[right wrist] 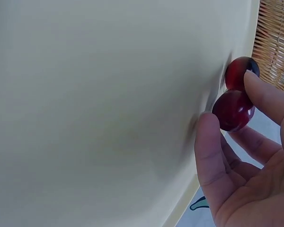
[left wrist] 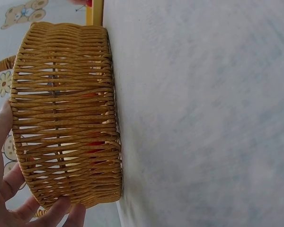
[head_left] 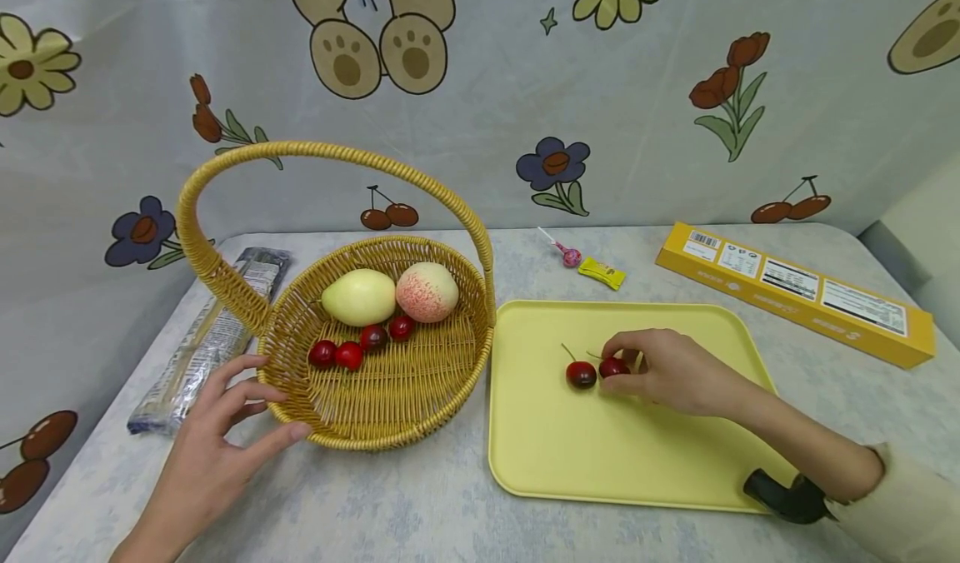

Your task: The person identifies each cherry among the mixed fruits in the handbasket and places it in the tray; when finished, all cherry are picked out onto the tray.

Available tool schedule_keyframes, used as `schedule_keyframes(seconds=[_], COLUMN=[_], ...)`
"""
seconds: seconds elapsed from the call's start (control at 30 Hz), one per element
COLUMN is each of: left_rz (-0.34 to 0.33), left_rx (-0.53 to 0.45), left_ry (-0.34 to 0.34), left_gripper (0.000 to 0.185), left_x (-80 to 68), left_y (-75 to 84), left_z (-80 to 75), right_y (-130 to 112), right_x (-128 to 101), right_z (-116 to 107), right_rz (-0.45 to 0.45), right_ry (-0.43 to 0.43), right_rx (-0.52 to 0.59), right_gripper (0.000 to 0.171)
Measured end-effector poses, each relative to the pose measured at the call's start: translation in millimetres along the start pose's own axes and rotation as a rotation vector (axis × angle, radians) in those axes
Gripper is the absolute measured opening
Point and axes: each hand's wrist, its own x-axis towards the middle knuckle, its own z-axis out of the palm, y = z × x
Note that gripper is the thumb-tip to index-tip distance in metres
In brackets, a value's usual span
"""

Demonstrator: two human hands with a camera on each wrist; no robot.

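Observation:
My left hand (head_left: 217,446) rests spread against the near left side of a round wicker basket (head_left: 375,445), thumb at the front rim and fingers along the outer wall. Inside the basket lie a pale yellow-green pear (head_left: 360,297), a pinkish peach (head_left: 427,292) and several dark red cherries (head_left: 349,355). Over the yellow tray (head_left: 570,455), the thumb and fingers of my right hand (head_left: 667,371) pinch a dark red cherry (right wrist: 233,110). Right beside it is another stemmed cherry (head_left: 581,374), overlapped by the thumb in the right wrist view.
Behind the tray lie a lollipop (head_left: 572,256) and a yellow wrapped candy (head_left: 602,273). A long yellow box (head_left: 795,292) sits at the back right. Left of the basket is a silvery packet (head_left: 198,355). The basket's tall handle (head_left: 337,153) arches over it.

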Motion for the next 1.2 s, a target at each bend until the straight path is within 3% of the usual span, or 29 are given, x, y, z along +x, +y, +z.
schedule_keyframes(seconds=[0.4,0.7,0.9,1.2], left_rz=[0.0,0.019,0.024,0.018], left_rx=[-0.009,-0.007,-0.012,-0.011], left_ry=[-0.001,0.008,0.012,-0.003], left_gripper=[0.026,0.026,0.026,0.027], left_x=[0.0,-0.8,-0.8,1.2], left_y=[0.5,-0.3,0.1,0.5], left_z=[-0.3,0.5,2.1,0.7], right_y=[-1,-14,-34,-97], right_x=[-1,-4,-6,-3], right_z=[0,-9,-9,6], right_rz=[0.004,-0.038,-0.13,-0.384], right_ry=[0.004,0.059,0.146,0.183], right_rx=[-0.045,-0.035,0.004,0.081], right_gripper=[0.039,0.033,0.02,0.016])
